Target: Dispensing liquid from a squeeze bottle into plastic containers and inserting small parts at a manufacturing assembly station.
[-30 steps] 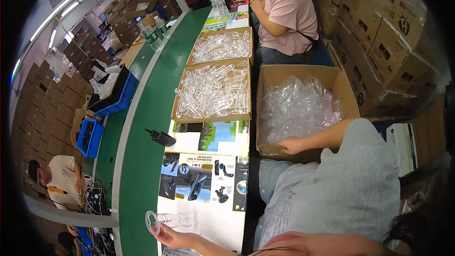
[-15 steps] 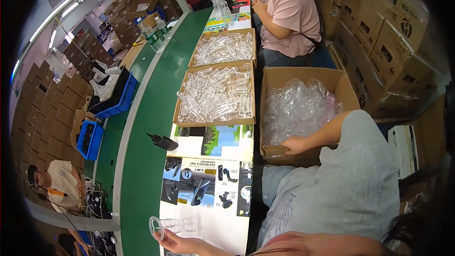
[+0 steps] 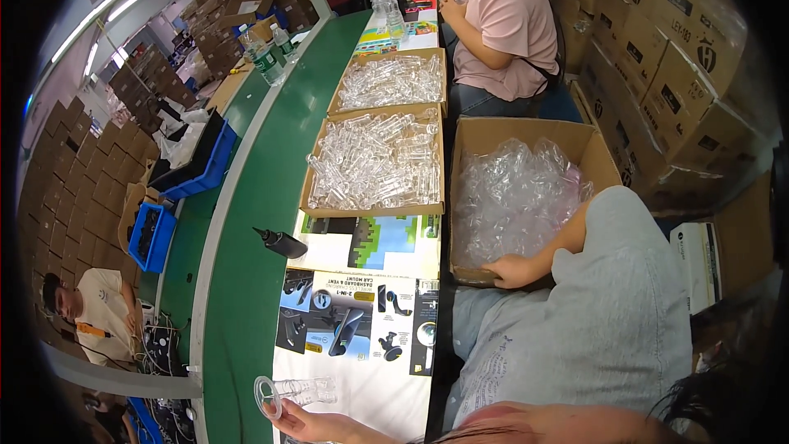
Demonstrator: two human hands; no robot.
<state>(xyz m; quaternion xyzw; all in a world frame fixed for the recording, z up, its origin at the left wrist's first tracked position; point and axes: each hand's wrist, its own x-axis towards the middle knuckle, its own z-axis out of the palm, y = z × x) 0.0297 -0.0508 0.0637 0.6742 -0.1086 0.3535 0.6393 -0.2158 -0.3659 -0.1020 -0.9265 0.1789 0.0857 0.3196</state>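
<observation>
My left hand holds a clear plastic tube with a wide round rim, just above the white printed cardboard. The tube lies sideways, its rim toward the left. My right hand is at the near rim of a large open cardboard box, its fingers curled over the edge. Inside that box lies a heap of clear, thin plastic pieces, some pinkish. Part of another clear piece shows below my left hand, cut off by the picture's edge.
Two shallow cartons of clear plastic tubes stand on the table beside a green conveyor belt. A black bottle stands at the table's edge. A co-worker in pink sits beyond. Stacked cartons line the right.
My right hand has moved slightly down and nearer along the box's rim. The clear tube in my left hand has shifted a little to the left.
</observation>
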